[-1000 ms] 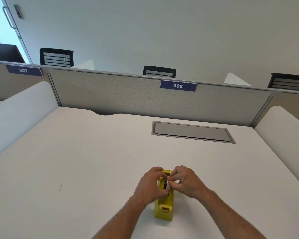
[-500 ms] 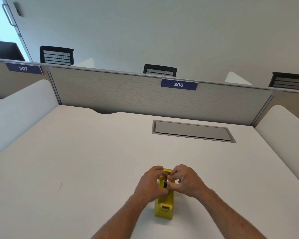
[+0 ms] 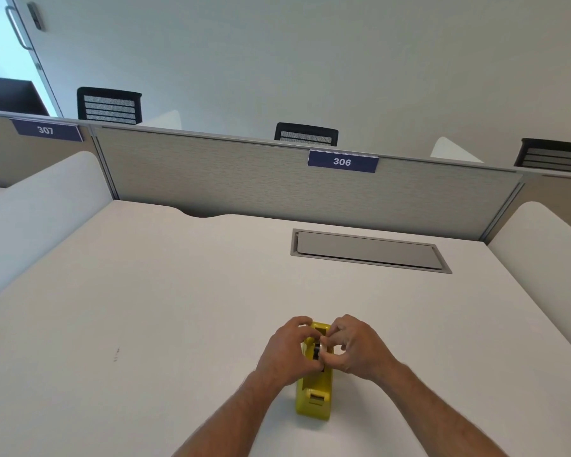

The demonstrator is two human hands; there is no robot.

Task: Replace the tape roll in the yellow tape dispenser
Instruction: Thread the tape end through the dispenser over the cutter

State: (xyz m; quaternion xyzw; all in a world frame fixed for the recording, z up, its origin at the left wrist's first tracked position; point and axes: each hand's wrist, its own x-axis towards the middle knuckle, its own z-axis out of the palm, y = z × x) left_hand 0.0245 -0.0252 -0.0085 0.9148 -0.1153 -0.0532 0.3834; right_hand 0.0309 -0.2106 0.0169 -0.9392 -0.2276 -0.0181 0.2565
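The tape dispenser, yellow, stands on the white desk near its front edge, cutter end toward the person, with both hands closed in over its far end, where a dark hub and a pale bit of roll show. The left hand cups the body and the right hand pinches with narrow fingers, though on what I cannot tell. The roll looks to be at the cradle, lifting or seating; next needs a steady base and a straight pull or push
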